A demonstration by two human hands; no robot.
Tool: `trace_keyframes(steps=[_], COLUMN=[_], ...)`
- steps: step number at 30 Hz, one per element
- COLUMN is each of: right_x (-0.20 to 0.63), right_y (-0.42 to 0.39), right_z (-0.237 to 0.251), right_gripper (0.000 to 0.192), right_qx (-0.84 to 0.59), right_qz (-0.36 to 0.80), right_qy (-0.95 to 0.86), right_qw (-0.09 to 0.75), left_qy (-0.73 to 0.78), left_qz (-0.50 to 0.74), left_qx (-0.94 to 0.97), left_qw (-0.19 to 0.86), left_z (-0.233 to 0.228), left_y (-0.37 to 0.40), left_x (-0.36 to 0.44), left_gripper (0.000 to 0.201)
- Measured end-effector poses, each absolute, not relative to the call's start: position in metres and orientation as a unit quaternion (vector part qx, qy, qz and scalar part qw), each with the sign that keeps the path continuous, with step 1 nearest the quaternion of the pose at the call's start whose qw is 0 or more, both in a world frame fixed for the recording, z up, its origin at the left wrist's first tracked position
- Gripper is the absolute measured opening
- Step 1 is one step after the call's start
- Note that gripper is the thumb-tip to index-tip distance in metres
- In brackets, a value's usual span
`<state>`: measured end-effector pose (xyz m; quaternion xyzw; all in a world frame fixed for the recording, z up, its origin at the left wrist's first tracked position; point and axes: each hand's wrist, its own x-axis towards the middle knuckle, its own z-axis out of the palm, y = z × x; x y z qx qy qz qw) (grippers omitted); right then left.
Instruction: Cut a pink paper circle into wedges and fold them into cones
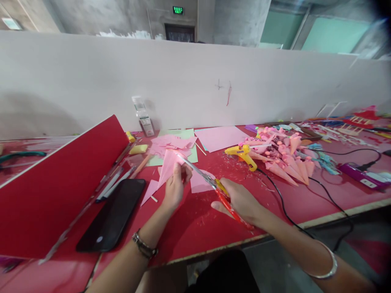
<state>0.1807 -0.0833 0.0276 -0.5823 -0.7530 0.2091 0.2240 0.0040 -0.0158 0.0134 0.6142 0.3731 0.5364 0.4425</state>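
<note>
In front of me my left hand (177,185) pinches a piece of pink paper (166,167), holding it up off the red table. My right hand (241,200) grips scissors (224,197) with red and yellow handles. Their blades point up and left, and the tips reach the paper's upper edge by my left fingers. Behind the held piece lies a heap of pink paper scraps (171,142) on a green sheet (192,155). Another pink piece (200,183) rests on the table under the blades, and a pink triangle (150,190) lies left of my left hand.
A yellow glue gun (242,154) with a black cord sits beside a pile of pink paper cones (290,156). At left are a black phone (113,215), pens (114,183) and a slanted red board (67,183). A bottle (144,118) stands by the white partition (183,81).
</note>
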Motion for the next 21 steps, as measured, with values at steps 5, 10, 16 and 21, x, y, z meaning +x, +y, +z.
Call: trace_keyframes(steps=[5,10,16,21], right_x=[0.182,0.186,0.193,0.196], right_y=[-0.081,-0.080,-0.079,-0.080], right_z=[0.027,0.030,0.034,0.036], right_gripper=[0.027,0.027,0.026,0.031], right_qx=[-0.573,-0.583,-0.584,-0.568], right_qz=[0.211,0.213,0.224,0.190], right_qy=[-0.754,-0.746,-0.746,-0.772], right_qw=[0.242,0.240,0.230,0.211], left_qy=[0.379,0.366,0.338,0.335], left_qz=[0.540,0.536,0.529,0.527], left_qx=[0.588,0.582,0.591,0.590], left_qw=[0.468,0.489,0.506,0.512], left_z=[0.012,0.009,0.010,0.009], left_y=[-0.014,-0.012,-0.012,-0.012], left_x=[0.004,0.004,0.005,0.004], left_gripper=[0.046,0.045,0.044,0.045])
